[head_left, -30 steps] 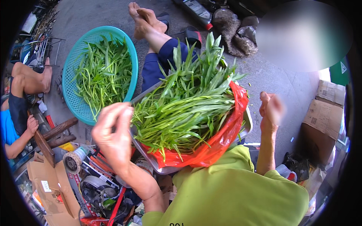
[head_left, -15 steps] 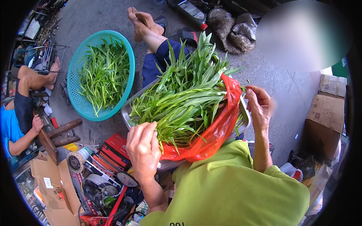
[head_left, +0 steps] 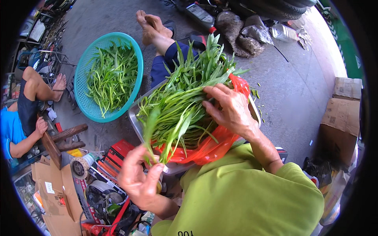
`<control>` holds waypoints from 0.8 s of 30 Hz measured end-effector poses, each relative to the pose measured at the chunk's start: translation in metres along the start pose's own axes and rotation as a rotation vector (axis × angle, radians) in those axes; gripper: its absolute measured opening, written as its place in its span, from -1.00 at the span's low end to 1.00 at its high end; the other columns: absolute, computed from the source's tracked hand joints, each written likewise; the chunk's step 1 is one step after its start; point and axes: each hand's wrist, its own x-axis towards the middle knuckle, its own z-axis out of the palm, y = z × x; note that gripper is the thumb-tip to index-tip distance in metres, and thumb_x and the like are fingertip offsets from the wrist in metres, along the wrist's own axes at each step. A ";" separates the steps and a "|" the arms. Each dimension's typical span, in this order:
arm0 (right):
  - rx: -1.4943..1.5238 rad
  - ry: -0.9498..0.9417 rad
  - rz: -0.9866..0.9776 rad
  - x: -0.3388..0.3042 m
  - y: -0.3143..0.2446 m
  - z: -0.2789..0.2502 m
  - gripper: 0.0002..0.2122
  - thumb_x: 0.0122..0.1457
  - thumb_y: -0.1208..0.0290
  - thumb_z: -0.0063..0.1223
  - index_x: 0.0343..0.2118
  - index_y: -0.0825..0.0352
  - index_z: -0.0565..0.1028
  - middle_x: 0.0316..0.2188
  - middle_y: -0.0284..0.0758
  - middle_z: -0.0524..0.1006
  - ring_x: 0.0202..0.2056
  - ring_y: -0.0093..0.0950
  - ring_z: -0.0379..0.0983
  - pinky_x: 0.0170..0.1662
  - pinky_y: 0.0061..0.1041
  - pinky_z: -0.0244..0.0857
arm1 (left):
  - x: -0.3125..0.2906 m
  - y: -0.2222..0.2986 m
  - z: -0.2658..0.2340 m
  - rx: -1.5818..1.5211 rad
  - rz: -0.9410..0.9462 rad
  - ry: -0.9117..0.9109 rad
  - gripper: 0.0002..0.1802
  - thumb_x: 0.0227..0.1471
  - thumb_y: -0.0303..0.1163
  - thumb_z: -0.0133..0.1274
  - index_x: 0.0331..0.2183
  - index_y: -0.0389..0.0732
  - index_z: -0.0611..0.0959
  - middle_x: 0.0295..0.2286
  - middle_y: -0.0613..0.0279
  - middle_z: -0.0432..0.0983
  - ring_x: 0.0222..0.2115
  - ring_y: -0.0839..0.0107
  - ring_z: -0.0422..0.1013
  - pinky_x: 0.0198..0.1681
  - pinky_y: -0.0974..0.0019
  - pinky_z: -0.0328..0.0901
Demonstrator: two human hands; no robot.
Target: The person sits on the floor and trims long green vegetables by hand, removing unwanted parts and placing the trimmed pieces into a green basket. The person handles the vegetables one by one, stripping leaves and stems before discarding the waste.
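Observation:
A heap of leafy green water spinach [head_left: 206, 72] lies in a red plastic bag [head_left: 220, 143] on a metal tray [head_left: 136, 122] over my lap. My left hand [head_left: 138, 179], at the tray's near left corner, pinches the ends of a few stems between thumb and fingers. Across the heap reaches my right hand [head_left: 234, 110], its thumb and fingers curled around stems in the middle; part of the grip is hidden among the leaves. Left of the tray stands a teal colander [head_left: 139, 69] with more water spinach [head_left: 112, 74] inside.
Short cut stem pieces [head_left: 255, 93] lie on the floor right of the tray. Another person's hand [head_left: 41, 126] rests by a wooden stool [head_left: 51, 147] at left. Boxes and tools crowd the near left. Cardboard boxes [head_left: 340, 120] stand at right, a dark bottle [head_left: 201, 15] far off.
My right hand has moved left from beside the bag onto the heap. My left hand has shifted down and left, drawing a few stems with it. More stem pieces show on the floor.

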 end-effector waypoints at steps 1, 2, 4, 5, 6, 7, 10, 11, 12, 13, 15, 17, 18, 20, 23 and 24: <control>0.060 0.029 0.004 0.000 0.000 0.000 -0.73 0.02 0.43 0.11 -0.19 0.34 0.44 -0.42 -0.23 0.46 -0.50 -0.28 0.45 -0.44 -0.34 0.33 | 0.002 -0.005 -0.003 -0.166 -0.024 0.038 -0.38 -0.20 -0.61 0.14 -0.01 -0.43 0.37 -0.43 0.22 0.39 -0.44 0.50 0.27 -0.37 0.50 0.19; 0.099 0.077 0.048 -0.001 -0.004 -0.002 -0.72 0.02 0.43 0.12 -0.18 0.35 0.45 -0.39 -0.25 0.48 -0.50 -0.32 0.47 -0.45 -0.40 0.34 | 0.008 -0.011 -0.005 -0.332 -0.047 0.075 -0.35 -0.17 -0.57 0.15 0.02 -0.43 0.33 -0.44 0.24 0.37 -0.44 0.51 0.25 -0.39 0.51 0.18; 0.205 0.110 0.115 -0.003 -0.016 -0.006 -0.72 0.01 0.47 0.13 -0.17 0.37 0.46 -0.38 -0.27 0.50 -0.54 -0.41 0.47 -0.48 -0.46 0.34 | 0.018 -0.024 -0.009 -0.613 -0.152 0.087 -0.35 -0.06 -0.53 0.08 0.07 -0.40 0.25 -0.43 0.29 0.32 -0.45 0.52 0.18 -0.43 0.49 0.14; 0.268 0.130 0.119 -0.006 -0.021 -0.007 -0.73 0.01 0.53 0.13 -0.18 0.38 0.47 -0.43 -0.30 0.50 -0.59 -0.49 0.43 -0.52 -0.53 0.31 | 0.021 -0.030 -0.006 -0.762 -0.219 0.151 -0.42 -0.03 -0.51 0.08 0.04 -0.36 0.30 -0.42 0.26 0.36 -0.49 0.52 0.21 -0.45 0.49 0.16; 0.323 0.160 0.110 -0.008 -0.024 -0.009 -0.76 0.01 0.56 0.13 -0.21 0.39 0.49 -0.48 -0.30 0.49 -0.62 -0.53 0.39 -0.54 -0.56 0.28 | 0.027 -0.035 -0.001 -0.915 -0.282 0.203 -0.48 -0.01 -0.49 0.08 0.01 -0.32 0.35 -0.41 0.23 0.41 -0.53 0.53 0.24 -0.48 0.48 0.18; 0.357 0.126 0.081 -0.011 -0.027 -0.009 -0.79 0.01 0.56 0.12 -0.24 0.41 0.50 -0.51 -0.29 0.48 -0.63 -0.53 0.38 -0.55 -0.55 0.27 | 0.029 -0.041 -0.002 -1.054 -0.318 0.202 -0.52 0.02 -0.47 0.06 0.00 -0.29 0.36 -0.41 0.25 0.40 -0.53 0.52 0.22 -0.51 0.47 0.17; 0.505 -0.046 0.066 -0.020 -0.044 -0.014 -0.86 0.03 0.56 0.11 -0.32 0.44 0.52 -0.59 -0.26 0.46 -0.61 -0.48 0.39 -0.53 -0.50 0.26 | 0.029 -0.039 0.001 -1.258 -0.343 0.224 -0.63 0.10 -0.35 0.00 -0.07 -0.27 0.40 -0.47 0.30 0.34 -0.54 0.51 0.15 -0.59 0.45 0.13; 0.534 -0.112 0.049 -0.021 -0.051 -0.015 -0.87 0.05 0.55 0.11 -0.33 0.44 0.54 -0.54 -0.27 0.51 -0.51 -0.51 0.45 -0.44 -0.54 0.30 | 0.029 -0.039 -0.001 -1.275 -0.325 0.222 -0.65 0.12 -0.32 -0.02 -0.08 -0.27 0.41 -0.48 0.30 0.32 -0.54 0.51 0.14 -0.59 0.45 0.13; 0.613 -0.162 0.006 -0.023 -0.056 -0.013 -0.87 0.05 0.55 0.10 -0.33 0.46 0.53 -0.51 -0.23 0.52 -0.48 -0.43 0.47 -0.42 -0.48 0.32 | 0.027 -0.038 -0.004 -1.288 -0.312 0.222 -0.66 0.13 -0.29 -0.03 -0.10 -0.27 0.42 -0.50 0.31 0.31 -0.55 0.51 0.13 -0.59 0.45 0.13; 0.650 -0.218 -0.020 -0.024 -0.060 -0.010 -0.87 0.05 0.55 0.10 -0.33 0.46 0.53 -0.51 -0.21 0.52 -0.47 -0.41 0.48 -0.41 -0.47 0.32 | 0.024 -0.042 -0.010 -1.242 -0.310 0.256 -0.68 0.16 -0.27 -0.08 -0.14 -0.29 0.44 -0.52 0.31 0.29 -0.56 0.52 0.14 -0.61 0.46 0.12; 0.731 -0.356 -0.019 -0.026 -0.068 -0.003 -0.87 0.06 0.54 0.09 -0.33 0.47 0.52 -0.51 -0.18 0.52 -0.46 -0.35 0.48 -0.40 -0.43 0.33 | 0.019 -0.039 -0.017 -1.125 -0.316 0.268 -0.70 0.16 -0.28 -0.08 -0.15 -0.30 0.44 -0.54 0.31 0.28 -0.57 0.53 0.14 -0.64 0.46 0.09; 0.716 -0.430 -0.078 -0.028 -0.073 0.006 -0.86 0.04 0.52 0.10 -0.34 0.44 0.51 -0.51 -0.17 0.50 -0.48 -0.28 0.48 -0.43 -0.38 0.34 | 0.013 -0.034 -0.019 -1.091 -0.318 0.329 -0.73 0.16 -0.32 -0.09 -0.18 -0.32 0.45 -0.57 0.30 0.27 -0.60 0.56 0.13 -0.69 0.47 0.05; 0.703 -0.465 -0.103 -0.029 -0.075 0.008 -0.85 0.01 0.50 0.11 -0.34 0.43 0.51 -0.50 -0.16 0.50 -0.47 -0.21 0.47 -0.43 -0.34 0.35 | 0.011 -0.034 -0.020 -1.107 -0.294 0.347 -0.74 0.17 -0.33 -0.10 -0.19 -0.32 0.44 -0.57 0.32 0.24 -0.61 0.56 0.09 -0.69 0.46 -0.01; 0.815 -0.512 -0.135 -0.033 -0.080 0.010 -0.83 0.02 0.50 0.10 -0.31 0.42 0.49 -0.48 -0.17 0.50 -0.46 -0.21 0.47 -0.40 -0.34 0.37 | 0.007 -0.035 -0.023 -1.137 -0.246 0.381 -0.75 0.18 -0.34 -0.12 -0.19 -0.33 0.42 -0.58 0.34 0.18 -0.63 0.57 0.00 -0.70 0.46 -0.14; 0.893 -0.419 -0.166 -0.038 -0.094 0.016 -0.82 0.02 0.48 0.09 -0.31 0.42 0.49 -0.49 -0.18 0.49 -0.47 -0.21 0.47 -0.44 -0.33 0.36 | 0.004 -0.028 -0.016 -1.156 -0.194 0.425 -0.76 0.18 -0.35 -0.12 -0.21 -0.34 0.42 -0.58 0.34 0.17 -0.63 0.58 -0.01 -0.71 0.46 -0.16; 0.853 -0.425 -0.161 -0.038 -0.096 0.019 -0.82 0.01 0.47 0.09 -0.31 0.42 0.49 -0.50 -0.19 0.49 -0.48 -0.22 0.46 -0.46 -0.33 0.35 | 0.006 -0.025 -0.013 -1.160 -0.177 0.436 -0.76 0.18 -0.35 -0.12 -0.21 -0.34 0.43 -0.57 0.34 0.16 -0.63 0.58 -0.01 -0.71 0.46 -0.16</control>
